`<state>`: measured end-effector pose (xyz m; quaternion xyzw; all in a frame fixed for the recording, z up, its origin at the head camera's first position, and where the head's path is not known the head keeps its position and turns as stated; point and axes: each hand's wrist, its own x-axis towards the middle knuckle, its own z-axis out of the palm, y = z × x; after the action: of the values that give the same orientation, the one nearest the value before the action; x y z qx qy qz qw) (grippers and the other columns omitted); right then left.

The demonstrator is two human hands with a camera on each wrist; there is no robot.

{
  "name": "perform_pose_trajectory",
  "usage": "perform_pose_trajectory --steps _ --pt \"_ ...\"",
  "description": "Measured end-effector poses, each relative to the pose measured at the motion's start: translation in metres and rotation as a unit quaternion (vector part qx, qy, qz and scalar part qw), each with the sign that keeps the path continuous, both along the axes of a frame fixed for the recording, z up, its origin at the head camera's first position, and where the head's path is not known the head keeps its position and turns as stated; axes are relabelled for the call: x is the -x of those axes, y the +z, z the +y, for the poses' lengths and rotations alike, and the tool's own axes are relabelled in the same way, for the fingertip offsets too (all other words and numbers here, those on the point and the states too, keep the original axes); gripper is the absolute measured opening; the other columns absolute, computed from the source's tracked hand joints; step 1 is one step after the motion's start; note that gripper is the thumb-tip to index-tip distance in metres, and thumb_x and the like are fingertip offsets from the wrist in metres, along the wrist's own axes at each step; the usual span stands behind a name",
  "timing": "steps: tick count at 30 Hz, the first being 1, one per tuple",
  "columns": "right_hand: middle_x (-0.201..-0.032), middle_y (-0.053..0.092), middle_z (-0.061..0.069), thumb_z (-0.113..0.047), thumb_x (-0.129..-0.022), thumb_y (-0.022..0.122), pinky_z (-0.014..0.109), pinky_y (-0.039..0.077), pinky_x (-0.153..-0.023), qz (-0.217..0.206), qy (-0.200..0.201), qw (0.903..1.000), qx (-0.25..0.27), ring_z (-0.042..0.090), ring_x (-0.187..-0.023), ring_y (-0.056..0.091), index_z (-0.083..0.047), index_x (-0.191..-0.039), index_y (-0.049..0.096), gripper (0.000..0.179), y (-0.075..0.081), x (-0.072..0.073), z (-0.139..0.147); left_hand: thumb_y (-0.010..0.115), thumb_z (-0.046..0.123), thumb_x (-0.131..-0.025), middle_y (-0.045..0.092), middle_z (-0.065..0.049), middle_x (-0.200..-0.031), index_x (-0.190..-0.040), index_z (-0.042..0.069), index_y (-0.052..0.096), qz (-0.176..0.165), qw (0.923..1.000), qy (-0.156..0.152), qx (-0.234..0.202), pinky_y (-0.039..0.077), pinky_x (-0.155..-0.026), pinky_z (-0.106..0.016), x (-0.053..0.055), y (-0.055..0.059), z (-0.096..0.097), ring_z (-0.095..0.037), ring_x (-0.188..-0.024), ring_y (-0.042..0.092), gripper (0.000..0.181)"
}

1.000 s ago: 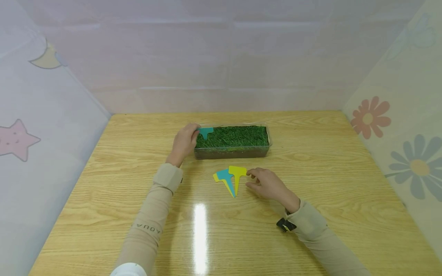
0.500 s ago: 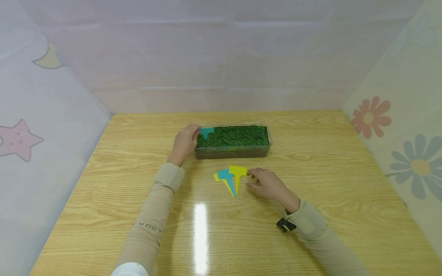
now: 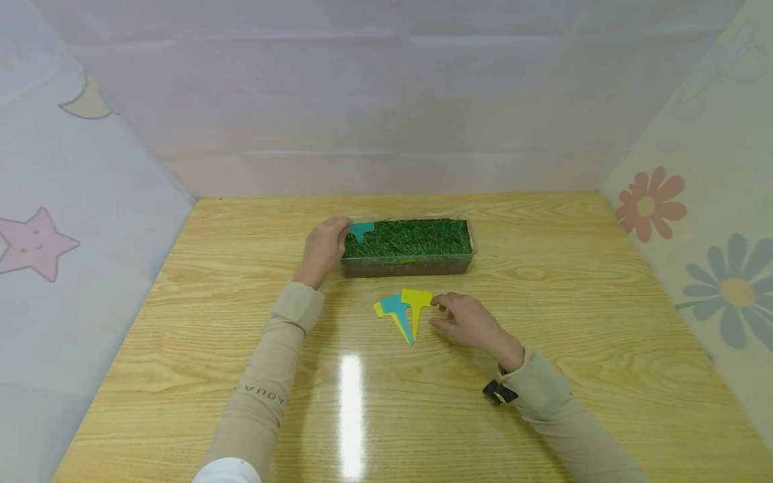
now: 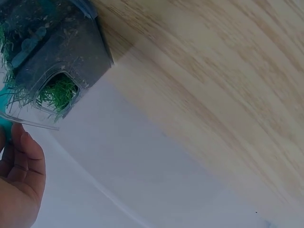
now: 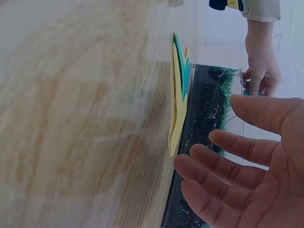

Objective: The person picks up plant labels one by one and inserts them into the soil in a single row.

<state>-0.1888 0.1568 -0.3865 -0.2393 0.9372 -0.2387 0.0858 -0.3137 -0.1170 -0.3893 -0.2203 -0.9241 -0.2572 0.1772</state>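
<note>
At the far left end of a clear planter box [image 3: 406, 270] with green grass [image 3: 417, 238], my left hand [image 3: 323, 248] pinches a teal T-shaped plant label [image 3: 362, 231]. The label stands in the grass with its broad head up; its tip is hidden. In the left wrist view, the thumb and fingers [image 4: 29, 145] meet at the teal edge by the box rim. My right hand [image 3: 471, 325] rests loosely with relaxed fingers, its fingertips right at a yellow plant label [image 3: 417, 299]. Beside that, a blue label [image 3: 395, 306] overlaps another yellow label [image 3: 378, 309] on the table.
The wooden table [image 3: 543, 268] runs back to a pale cloth wall [image 3: 386, 121]. Printed side walls with a pink star [image 3: 37, 243] and flowers [image 3: 646, 204] close it in left and right. A bright light reflection [image 3: 350, 416] lies on the near tabletop.
</note>
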Motion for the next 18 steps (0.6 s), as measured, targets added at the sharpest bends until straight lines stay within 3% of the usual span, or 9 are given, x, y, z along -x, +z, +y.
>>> perform_pose_trajectory --steps 5,18 --pt "-0.095 0.063 0.011 -0.018 -0.086 0.063 0.032 0.048 -0.063 -0.004 -0.002 1.0000 -0.001 0.019 -0.074 0.059 0.002 -0.111 0.060 0.031 -0.0003 0.0004 0.0000 0.053 0.006 -0.092 0.064 -0.012 -0.090 -0.104 0.001 0.063 0.001 0.9995 0.005 0.032 0.051 -0.064 -0.034 0.0008 0.0006 0.0028 -0.025 -0.076 0.062 0.017" --pt "-0.094 0.063 0.011 -0.017 -0.086 0.064 0.030 0.047 -0.060 0.004 0.003 1.0000 0.000 0.017 -0.071 0.058 0.001 -0.109 0.061 0.030 -0.0042 0.0013 0.0014 0.051 0.007 -0.093 0.063 -0.012 -0.087 -0.103 0.002 0.063 -0.009 0.9993 0.012 0.036 0.050 -0.057 -0.034 -0.0009 0.0034 0.0051 -0.025 -0.071 0.060 0.017"
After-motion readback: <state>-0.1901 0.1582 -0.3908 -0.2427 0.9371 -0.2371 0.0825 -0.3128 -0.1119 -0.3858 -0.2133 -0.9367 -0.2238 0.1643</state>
